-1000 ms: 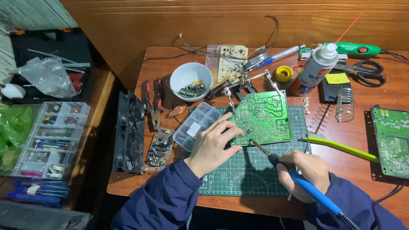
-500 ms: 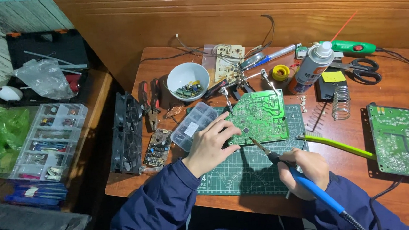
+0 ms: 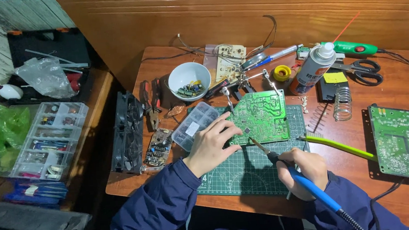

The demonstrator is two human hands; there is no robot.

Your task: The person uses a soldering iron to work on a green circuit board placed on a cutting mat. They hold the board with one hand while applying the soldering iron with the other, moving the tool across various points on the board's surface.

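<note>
Green circuit board (image 3: 260,117) sits solder-side up on the cutting mat (image 3: 247,167), mid surface, held in helping-hand clips at its 12 o'clock edge. Left hand (image 3: 210,147) lies flat, fingers spread loosely on the board's 8 o'clock corner. Right hand (image 3: 300,170) has a closed grip on the blue soldering iron (image 3: 294,177); its long axis runs diagonally, tip pointing to 10 o'clock, touching the board's bottom edge
</note>
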